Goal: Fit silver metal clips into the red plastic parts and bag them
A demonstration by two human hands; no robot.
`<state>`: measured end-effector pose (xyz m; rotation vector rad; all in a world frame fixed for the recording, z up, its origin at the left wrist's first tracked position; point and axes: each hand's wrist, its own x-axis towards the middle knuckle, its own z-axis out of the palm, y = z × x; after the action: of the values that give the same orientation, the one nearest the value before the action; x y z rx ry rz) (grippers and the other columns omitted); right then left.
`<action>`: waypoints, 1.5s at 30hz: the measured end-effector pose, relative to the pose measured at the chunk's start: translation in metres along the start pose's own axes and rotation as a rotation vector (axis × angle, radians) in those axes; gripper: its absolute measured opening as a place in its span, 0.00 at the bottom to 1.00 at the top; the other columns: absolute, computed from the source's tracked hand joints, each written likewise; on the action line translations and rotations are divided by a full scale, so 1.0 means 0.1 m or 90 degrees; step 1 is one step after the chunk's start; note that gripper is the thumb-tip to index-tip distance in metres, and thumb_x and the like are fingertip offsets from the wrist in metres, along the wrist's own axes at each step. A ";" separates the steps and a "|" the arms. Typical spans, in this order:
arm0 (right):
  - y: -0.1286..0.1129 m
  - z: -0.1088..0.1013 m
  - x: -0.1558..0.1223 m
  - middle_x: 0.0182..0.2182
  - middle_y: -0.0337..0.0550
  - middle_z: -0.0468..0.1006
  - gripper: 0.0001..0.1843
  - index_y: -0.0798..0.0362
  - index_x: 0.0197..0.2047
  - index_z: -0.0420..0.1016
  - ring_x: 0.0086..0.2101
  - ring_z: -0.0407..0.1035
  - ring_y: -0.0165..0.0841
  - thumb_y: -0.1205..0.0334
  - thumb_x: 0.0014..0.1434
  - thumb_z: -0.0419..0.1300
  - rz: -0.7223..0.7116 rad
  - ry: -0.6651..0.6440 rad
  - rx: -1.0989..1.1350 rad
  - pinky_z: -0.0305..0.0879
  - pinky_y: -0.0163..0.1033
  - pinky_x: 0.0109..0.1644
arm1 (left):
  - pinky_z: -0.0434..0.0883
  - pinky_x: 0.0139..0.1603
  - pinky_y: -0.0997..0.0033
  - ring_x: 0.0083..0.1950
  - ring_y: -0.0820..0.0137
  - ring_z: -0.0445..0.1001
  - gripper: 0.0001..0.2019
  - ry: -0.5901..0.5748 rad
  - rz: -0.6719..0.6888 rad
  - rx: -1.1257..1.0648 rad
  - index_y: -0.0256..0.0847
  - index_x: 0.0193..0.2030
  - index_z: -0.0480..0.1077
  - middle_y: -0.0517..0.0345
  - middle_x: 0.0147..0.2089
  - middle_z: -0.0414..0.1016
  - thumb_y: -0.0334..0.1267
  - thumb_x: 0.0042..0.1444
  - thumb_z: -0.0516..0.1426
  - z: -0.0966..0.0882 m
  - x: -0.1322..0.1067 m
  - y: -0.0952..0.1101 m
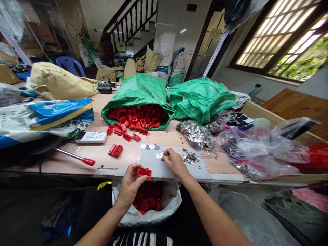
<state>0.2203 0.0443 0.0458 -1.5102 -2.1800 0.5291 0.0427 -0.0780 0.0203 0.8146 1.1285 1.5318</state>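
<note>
My left hand (130, 182) grips a small red plastic housing (144, 172) between thumb and fingers, its open side facing up at the table's front edge. Over a grey mat (151, 167), my right hand (175, 164) is closed in a pinch; a thin, slender piece shows at its fingertips, too small to name. Right beside those fingertips lies a little cluster of shiny metal pieces (159, 156). A second, darker pile of small metal parts (190, 156) sits right of the hand. Below the table edge, a white sack (169, 213) holds more red housings (147, 200).
A green woven bag (140, 90) spills red housings (133, 121) onto the table. Another green bag (202, 97) and a clear bag of metal parts (197, 133) lie right. At left are a red-handled rod (77, 157), a white box (91, 137) and a blue-white sack (61, 114).
</note>
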 end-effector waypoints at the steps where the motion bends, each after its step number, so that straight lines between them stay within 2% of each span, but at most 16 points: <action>1: 0.00 -0.02 -0.02 0.31 0.38 0.74 0.05 0.51 0.37 0.69 0.32 0.68 0.32 0.64 0.59 0.53 -0.007 0.004 0.049 0.58 0.35 0.37 | 0.72 0.45 0.70 0.40 0.71 0.75 0.18 -0.006 -0.016 -0.029 0.43 0.45 0.68 0.59 0.40 0.77 0.36 0.47 0.65 0.01 0.01 0.01; 4: -0.06 -0.05 -0.13 0.31 0.38 0.75 0.06 0.51 0.36 0.71 0.33 0.68 0.31 0.63 0.58 0.54 -0.054 -0.024 0.200 0.61 0.34 0.38 | 0.72 0.45 0.71 0.41 0.71 0.75 0.20 -0.016 -0.052 -0.093 0.43 0.49 0.69 0.59 0.42 0.77 0.36 0.48 0.65 0.03 0.04 0.06; 7: -0.20 -0.07 -0.28 0.33 0.39 0.76 0.08 0.51 0.39 0.74 0.33 0.68 0.31 0.63 0.59 0.54 -0.105 -0.075 0.275 0.62 0.34 0.38 | 0.71 0.45 0.73 0.41 0.72 0.75 0.23 -0.006 -0.066 -0.109 0.43 0.52 0.70 0.58 0.43 0.78 0.37 0.47 0.65 0.06 0.06 0.11; 11: -0.39 -0.09 -0.42 0.33 0.39 0.76 0.05 0.52 0.38 0.72 0.31 0.68 0.29 0.67 0.59 0.56 -0.167 -0.072 0.266 0.62 0.33 0.37 | 0.69 0.47 0.74 0.42 0.73 0.74 0.25 -0.010 -0.075 -0.104 0.44 0.54 0.71 0.58 0.44 0.78 0.37 0.46 0.66 0.10 0.07 0.14; 15: -0.45 -0.11 -0.46 0.31 0.41 0.75 0.05 0.52 0.36 0.72 0.33 0.68 0.31 0.69 0.59 0.56 -0.248 -0.060 0.224 0.62 0.35 0.39 | 0.69 0.47 0.75 0.42 0.73 0.73 0.25 -0.021 -0.074 -0.105 0.44 0.54 0.72 0.60 0.42 0.78 0.38 0.46 0.66 0.12 0.08 0.17; 19: -0.43 -0.13 -0.48 0.34 0.43 0.75 0.09 0.51 0.37 0.74 0.37 0.69 0.33 0.71 0.58 0.55 -0.281 -0.119 0.222 0.64 0.36 0.42 | 0.69 0.45 0.74 0.40 0.74 0.73 0.24 -0.033 -0.074 -0.119 0.45 0.53 0.72 0.61 0.39 0.78 0.38 0.47 0.65 0.13 0.07 0.18; 22: -0.40 -0.15 -0.49 0.34 0.43 0.75 0.10 0.51 0.37 0.75 0.37 0.69 0.33 0.73 0.57 0.55 -0.275 -0.158 0.234 0.65 0.37 0.42 | 0.70 0.45 0.73 0.40 0.72 0.74 0.23 -0.054 -0.082 -0.117 0.45 0.53 0.72 0.59 0.40 0.78 0.39 0.48 0.65 0.13 0.06 0.17; 27: -0.34 -0.14 -0.51 0.33 0.41 0.75 0.06 0.50 0.35 0.77 0.35 0.69 0.32 0.69 0.57 0.59 -0.237 -0.182 0.302 0.63 0.35 0.40 | 0.69 0.48 0.70 0.42 0.69 0.75 0.24 -0.106 -0.098 -0.098 0.43 0.54 0.72 0.55 0.43 0.80 0.37 0.48 0.65 0.13 0.04 0.14; 30: -0.32 -0.11 -0.52 0.32 0.38 0.73 0.04 0.50 0.36 0.76 0.29 0.64 0.29 0.66 0.55 0.62 -0.173 -0.198 0.357 0.59 0.32 0.33 | 0.70 0.49 0.67 0.43 0.67 0.76 0.24 -0.124 -0.108 -0.111 0.43 0.55 0.71 0.54 0.43 0.80 0.38 0.49 0.64 0.14 0.03 0.14; 34: -0.29 -0.07 -0.54 0.26 0.33 0.68 0.09 0.51 0.39 0.71 0.23 0.55 0.26 0.61 0.54 0.63 -0.083 -0.233 0.448 0.53 0.31 0.27 | 0.70 0.50 0.66 0.45 0.66 0.76 0.24 -0.108 -0.108 -0.126 0.43 0.55 0.71 0.54 0.42 0.80 0.38 0.48 0.65 0.14 0.03 0.15; 38: -0.26 -0.06 -0.56 0.30 0.34 0.68 0.11 0.51 0.38 0.67 0.26 0.58 0.26 0.57 0.54 0.63 -0.058 -0.220 0.467 0.56 0.31 0.30 | 0.70 0.50 0.68 0.47 0.66 0.75 0.23 -0.094 -0.095 -0.104 0.43 0.54 0.72 0.54 0.45 0.80 0.39 0.48 0.65 0.13 0.05 0.17; 42: -0.23 -0.02 -0.55 0.31 0.36 0.66 0.10 0.52 0.37 0.65 0.32 0.60 0.28 0.56 0.57 0.60 -0.066 -0.185 0.465 0.60 0.32 0.36 | 0.69 0.50 0.68 0.47 0.66 0.75 0.23 -0.099 -0.087 -0.083 0.43 0.53 0.72 0.54 0.45 0.79 0.39 0.49 0.64 0.13 0.07 0.15; 45: -0.22 0.03 -0.54 0.29 0.34 0.64 0.11 0.51 0.35 0.63 0.30 0.58 0.28 0.54 0.58 0.59 -0.056 -0.178 0.447 0.59 0.31 0.34 | 0.69 0.51 0.67 0.48 0.65 0.74 0.22 -0.106 -0.080 -0.062 0.43 0.53 0.72 0.54 0.46 0.79 0.39 0.49 0.64 0.15 0.07 0.12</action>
<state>0.2185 -0.0144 0.0474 -0.9928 -1.9172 1.3670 0.0511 -0.0682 0.0364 0.7759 0.9581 1.3764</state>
